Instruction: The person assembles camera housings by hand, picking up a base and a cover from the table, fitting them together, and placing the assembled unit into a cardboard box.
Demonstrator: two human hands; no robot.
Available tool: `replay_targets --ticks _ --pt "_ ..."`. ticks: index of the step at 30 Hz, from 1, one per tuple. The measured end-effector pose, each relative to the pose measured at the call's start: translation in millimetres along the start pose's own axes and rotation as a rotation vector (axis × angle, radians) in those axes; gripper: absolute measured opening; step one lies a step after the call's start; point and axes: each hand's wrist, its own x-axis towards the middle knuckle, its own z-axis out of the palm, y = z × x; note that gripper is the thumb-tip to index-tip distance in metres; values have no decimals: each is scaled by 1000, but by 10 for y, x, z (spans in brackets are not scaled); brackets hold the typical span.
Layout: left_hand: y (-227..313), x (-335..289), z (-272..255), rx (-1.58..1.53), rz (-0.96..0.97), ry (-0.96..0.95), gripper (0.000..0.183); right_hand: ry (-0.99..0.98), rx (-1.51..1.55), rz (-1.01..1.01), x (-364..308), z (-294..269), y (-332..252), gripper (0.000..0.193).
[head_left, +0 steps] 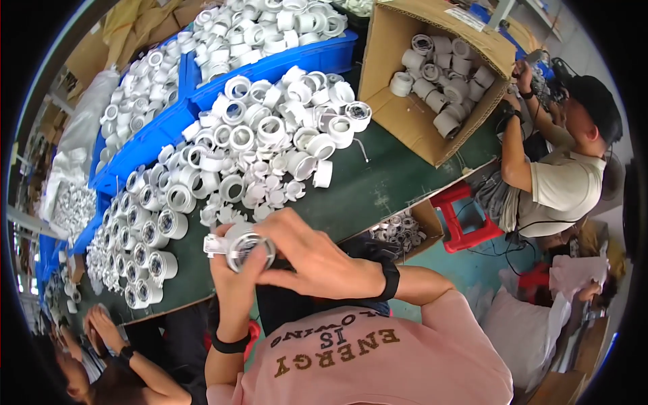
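Observation:
Between both hands, at the table's near edge, is a white cylindrical plastic housing [240,244] with a clear round end. My left hand [231,287] is closed around its lower left side. A small white tab piece [214,246] sticks out beside the housing at the left fingers; I cannot tell whether it is joined on. My right hand [324,260] grips the housing from the right, its fingers curled over the rim. Just beyond the hands lie small white flat caps [264,191] and a heap of white ring-shaped housings [272,129].
Blue bins [270,63] full of white parts stand behind the heap. Finished-looking housings [162,265] sit in rows at left. A cardboard box [386,111] holds more housings. A red stool [466,236] stands at right. Co-workers sit at right and lower left.

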Motion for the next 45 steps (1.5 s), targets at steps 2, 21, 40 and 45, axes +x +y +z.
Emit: replay_targets --ticks 2,21,40,45 --pt "-46 70 -191 -245 -161 35 35 2 -24 59 114 -217 90 58" --pt "951 2331 -1662 1224 531 120 27 629 -1192 914 734 -2405 2957 68" --pt "211 4956 -2022 1722 -193 -456 48 269 -1120 714 629 -1891 1846 51" --pt "414 5017 -2317 1565 191 47 45 587 -960 671 498 -1647 1499 32"
